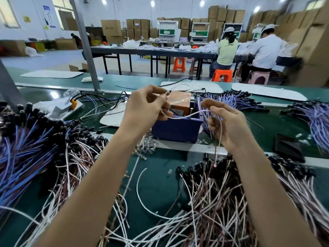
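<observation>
1. Far left, blue leads [26,148] with black ends lie fanned in one bundle on the green surface [156,175]. They seem sorted by colour so that each kind is easy to reach.
2. Small clear bulbs [146,145] are heaped just left of the blue box [178,129], beside the left forearm, probably parts waiting to be fitted.
3. The left hand [147,107] is raised above the surface. Its grip is pinched on one end of a pale pink wire [187,115], likely to steady the tip.
4. The wire sags in a shallow arc between both hands, over the box, clear of the clutter below.
5. The right hand [229,125] has its grip clamped on the same wire further along, with the fingers curled round it. The tail hangs down toward the loose pile [213,193] of pink, brown and white wires, which looks like the stock being drawn from.
6. Purple leads [231,100] lie bundled beyond the box, apart from the other colours.
7. Writing: the poster [47,16] on the far wall and the print on the stacked cartons [111,27] are too small to read. The label on the taped brown carton [179,100] at the box is also illegible.
</observation>
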`<action>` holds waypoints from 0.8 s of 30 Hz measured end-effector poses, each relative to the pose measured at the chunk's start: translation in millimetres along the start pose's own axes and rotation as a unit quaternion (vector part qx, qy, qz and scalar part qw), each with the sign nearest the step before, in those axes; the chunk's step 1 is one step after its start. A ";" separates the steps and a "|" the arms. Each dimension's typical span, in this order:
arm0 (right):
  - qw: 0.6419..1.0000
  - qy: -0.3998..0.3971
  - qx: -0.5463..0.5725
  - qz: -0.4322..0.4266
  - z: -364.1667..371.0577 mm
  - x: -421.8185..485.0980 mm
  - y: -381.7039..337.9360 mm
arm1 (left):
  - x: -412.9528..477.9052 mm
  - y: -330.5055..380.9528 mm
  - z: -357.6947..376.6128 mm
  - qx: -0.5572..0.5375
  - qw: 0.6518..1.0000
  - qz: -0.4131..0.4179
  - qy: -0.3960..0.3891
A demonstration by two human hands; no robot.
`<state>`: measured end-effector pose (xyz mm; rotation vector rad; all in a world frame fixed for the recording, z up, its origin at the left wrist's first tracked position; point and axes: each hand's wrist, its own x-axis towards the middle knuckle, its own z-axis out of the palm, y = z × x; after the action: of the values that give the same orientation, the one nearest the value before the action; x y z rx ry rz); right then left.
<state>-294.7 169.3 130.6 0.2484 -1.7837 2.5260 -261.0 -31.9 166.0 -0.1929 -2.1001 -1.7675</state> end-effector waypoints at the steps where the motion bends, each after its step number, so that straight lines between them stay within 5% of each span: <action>1: 1.000 -0.002 0.013 -0.018 -1.8 -0.8 -7.3 | -3.1 7.8 -4.2 0.000 1.000 0.001 -0.019; 6: 0.991 -0.004 0.045 -0.123 -5.1 -18.1 -42.0 | -42.8 39.4 -43.2 0.019 0.976 0.055 -0.212; 9: 0.980 -0.088 -0.051 -0.169 -1.8 -45.5 -44.5 | -74.2 25.4 -74.5 0.101 0.903 0.052 -0.415; 13: 0.933 -0.254 -0.252 -0.039 -3.2 -93.4 -12.4 | -107.0 -11.6 -93.2 0.137 0.794 -0.053 -0.590; 17: 0.915 -0.144 -0.377 -0.015 -23.5 -101.8 -10.9 | -114.5 -13.6 -103.6 0.136 0.805 -0.098 -0.569; 21: 0.795 -0.034 -0.600 -0.078 -36.7 -82.1 -9.7 | -119.3 -2.6 -62.0 0.162 0.874 -0.078 -0.452; 24: 0.732 -0.058 -0.677 -0.048 -28.5 -77.3 17.0 | -139.4 -7.1 2.0 0.262 0.863 -0.033 -0.431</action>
<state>-223.6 194.9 93.7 0.3603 -2.9082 0.6044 -136.3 -11.7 106.6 -0.8948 -3.1420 -1.1372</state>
